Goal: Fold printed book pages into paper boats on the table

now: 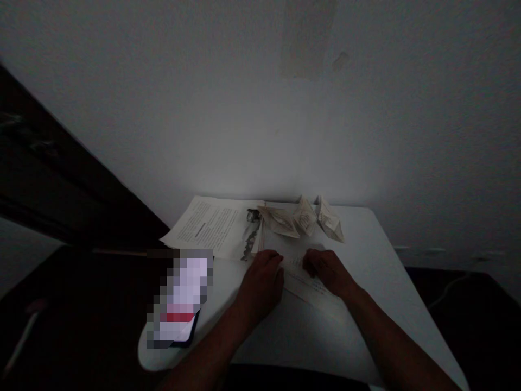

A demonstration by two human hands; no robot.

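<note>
A thin sheet of paper with printed or written lines (299, 279) lies on the white table between my two hands. My left hand (264, 279) rests at the sheet's left side, its fingers curled together over the edge. On the right, my right hand (325, 269) is closed, with bent fingertips down on the sheet; its grip is partly hidden in shadow. Just beyond the hands stand three folded paper shapes, a left one (280, 221), a middle one (305, 216) and a right one (329, 220), all made from printed paper.
Printed pages (209, 225) lie stacked at the table's back left. A phone with a lit, blurred screen (185, 298) is near the left edge. The white table (362, 233) meets a pale wall (244, 136) behind. Dark floor lies on both sides.
</note>
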